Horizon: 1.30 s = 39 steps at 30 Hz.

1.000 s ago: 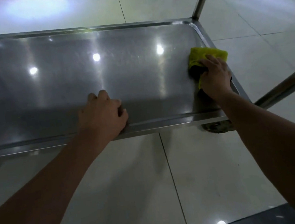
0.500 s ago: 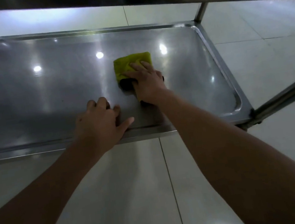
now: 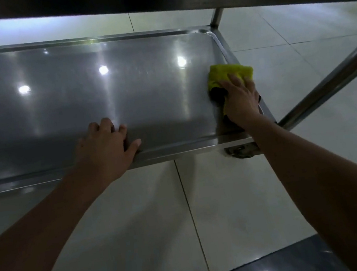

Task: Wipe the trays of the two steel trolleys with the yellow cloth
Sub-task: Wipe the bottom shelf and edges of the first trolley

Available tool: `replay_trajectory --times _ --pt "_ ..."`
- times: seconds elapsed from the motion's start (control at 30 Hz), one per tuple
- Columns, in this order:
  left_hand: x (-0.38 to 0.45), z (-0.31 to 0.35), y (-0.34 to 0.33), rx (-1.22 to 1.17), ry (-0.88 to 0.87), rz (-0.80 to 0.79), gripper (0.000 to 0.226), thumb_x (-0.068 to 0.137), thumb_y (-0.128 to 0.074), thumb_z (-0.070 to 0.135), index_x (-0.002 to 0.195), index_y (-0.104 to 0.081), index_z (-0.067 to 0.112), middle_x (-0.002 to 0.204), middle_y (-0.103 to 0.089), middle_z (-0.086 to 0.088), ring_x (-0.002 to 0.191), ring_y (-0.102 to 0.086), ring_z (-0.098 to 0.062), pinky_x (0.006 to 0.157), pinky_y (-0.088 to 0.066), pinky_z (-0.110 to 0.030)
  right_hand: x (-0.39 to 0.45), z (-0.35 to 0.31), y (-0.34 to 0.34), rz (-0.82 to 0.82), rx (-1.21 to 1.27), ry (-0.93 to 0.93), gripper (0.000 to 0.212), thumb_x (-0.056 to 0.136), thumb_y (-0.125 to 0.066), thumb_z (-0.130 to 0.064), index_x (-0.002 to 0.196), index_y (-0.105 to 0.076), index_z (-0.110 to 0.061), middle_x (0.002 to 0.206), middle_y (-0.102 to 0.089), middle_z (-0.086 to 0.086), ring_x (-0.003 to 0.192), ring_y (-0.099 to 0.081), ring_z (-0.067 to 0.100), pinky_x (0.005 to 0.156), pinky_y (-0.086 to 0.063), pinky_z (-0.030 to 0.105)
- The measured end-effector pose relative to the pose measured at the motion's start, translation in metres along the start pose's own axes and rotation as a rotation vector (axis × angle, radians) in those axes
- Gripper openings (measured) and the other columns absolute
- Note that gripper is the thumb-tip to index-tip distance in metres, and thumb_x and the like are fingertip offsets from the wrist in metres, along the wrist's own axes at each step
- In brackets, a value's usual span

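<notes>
Yellow cloth (image 3: 228,73) lies crosswise at tray's (image 3: 76,103) right end, pressed under flat right hand (image 3: 240,101).

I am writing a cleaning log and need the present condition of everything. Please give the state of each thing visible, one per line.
Yellow cloth: crumpled, pressed flat on the tray at its right end.
Right hand: on the cloth, fingers straight.
Left hand: resting on the tray's near rim, holding nothing.
Tray: shiny, reflecting ceiling lights; nothing on it but the cloth.
Trolley wheel: partly hidden under the right corner.
</notes>
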<state>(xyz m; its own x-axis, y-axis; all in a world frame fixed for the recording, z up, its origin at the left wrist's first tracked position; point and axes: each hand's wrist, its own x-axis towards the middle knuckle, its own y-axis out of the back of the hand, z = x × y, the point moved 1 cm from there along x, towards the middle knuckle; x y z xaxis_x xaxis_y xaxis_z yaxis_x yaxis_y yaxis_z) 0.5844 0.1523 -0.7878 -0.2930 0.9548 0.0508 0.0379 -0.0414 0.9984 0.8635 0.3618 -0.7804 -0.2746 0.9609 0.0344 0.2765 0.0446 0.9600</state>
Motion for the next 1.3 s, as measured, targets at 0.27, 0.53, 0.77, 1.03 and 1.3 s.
replay_trajectory --times 0.27,0.53,0.77,1.03,1.3 --pt "-0.005 0.006 0.005 -0.043 -0.003 0.003 0.058 0.095 -0.041 0.061 0.123 -0.06 0.014 0.115 -0.051 -0.015 0.108 -0.048 -0.038 0.081 -0.049 -0.054 -0.073 -0.008 0.009 0.006 0.027 -0.023 0.056 0.094 -0.045 -0.008 0.143 -0.047 -0.035 0.161 -0.027 -0.005 0.145 -0.016 0.04 0.116 -0.02 0.053" --pt "-0.017 0.002 0.011 -0.218 -0.049 0.011 0.043 0.092 -0.051 0.056 0.092 -0.06 0.013 0.1 -0.054 -0.013 0.099 -0.053 -0.038 0.085 -0.05 -0.054 -0.139 -0.049 -0.007 0.093 0.078 0.08 0.035 0.097 -0.054 -0.028 0.131 -0.059 -0.031 0.152 -0.042 -0.007 0.136 -0.029 0.036 0.107 -0.029 0.049" --pt "-0.055 -0.011 0.014 -0.235 -0.049 -0.021 0.053 0.088 -0.039 0.062 0.105 -0.065 0.019 0.122 -0.059 -0.009 0.115 -0.056 -0.033 0.095 -0.048 -0.05 -0.176 -0.087 -0.019 0.12 0.119 0.324 0.042 0.093 -0.06 -0.011 0.131 -0.06 -0.027 0.145 -0.05 -0.001 0.126 -0.039 0.039 0.103 -0.038 0.053" --pt "-0.096 -0.038 0.031 -0.194 -0.044 -0.041 0.044 0.094 -0.042 0.051 0.12 -0.063 0.022 0.127 -0.059 -0.004 0.122 -0.052 -0.027 0.098 -0.045 -0.045 -0.187 -0.12 -0.016 0.146 0.256 0.368 0.038 0.088 -0.059 -0.003 0.122 -0.068 -0.018 0.136 -0.059 0.005 0.121 -0.048 0.038 0.1 -0.041 0.055" --pt "-0.122 -0.084 0.051 -0.223 0.036 -0.019 0.046 0.095 -0.056 0.042 0.132 -0.062 0.017 0.137 -0.057 -0.008 0.129 -0.05 -0.029 0.104 -0.041 -0.046 -0.201 -0.182 -0.017 0.078 0.235 0.537 0.038 0.089 -0.062 -0.002 0.125 -0.067 -0.014 0.137 -0.058 0.008 0.121 -0.05 0.039 0.098 -0.041 0.055"
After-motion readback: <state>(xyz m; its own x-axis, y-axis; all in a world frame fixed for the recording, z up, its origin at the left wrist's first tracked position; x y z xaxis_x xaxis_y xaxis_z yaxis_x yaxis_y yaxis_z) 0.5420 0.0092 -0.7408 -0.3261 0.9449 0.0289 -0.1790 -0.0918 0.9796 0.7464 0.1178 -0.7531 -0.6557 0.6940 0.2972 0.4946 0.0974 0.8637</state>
